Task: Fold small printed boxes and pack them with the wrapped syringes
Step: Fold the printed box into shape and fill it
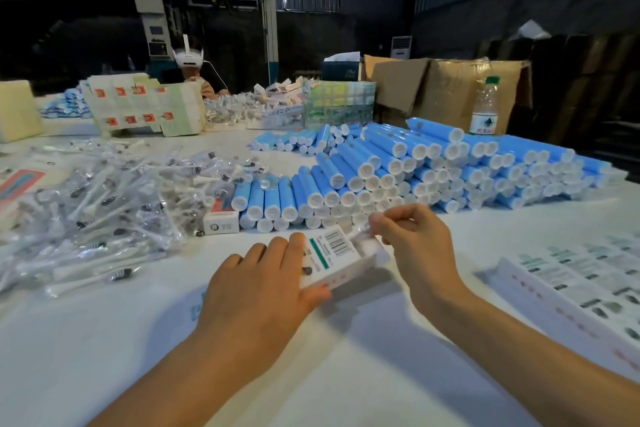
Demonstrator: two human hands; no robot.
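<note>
A small white printed box (341,262) with a barcode and a green stripe is held just above the table in front of me. My left hand (258,284) grips its near end, fingers on top and thumb underneath. My right hand (414,246) pinches something clear and white at the box's far open end; I cannot tell exactly what it is. A big loose heap of clear-wrapped syringes (104,204) lies to the left. One folded box (221,218) stands by the heap.
Stacked blue tubes with white caps (415,173) fill the middle and right of the table. A row of flat printed boxes (581,288) lies at the right. Further back are printed card sheets (145,104), cardboard cartons (450,87), a water bottle (485,107) and a person wearing a headset (188,59).
</note>
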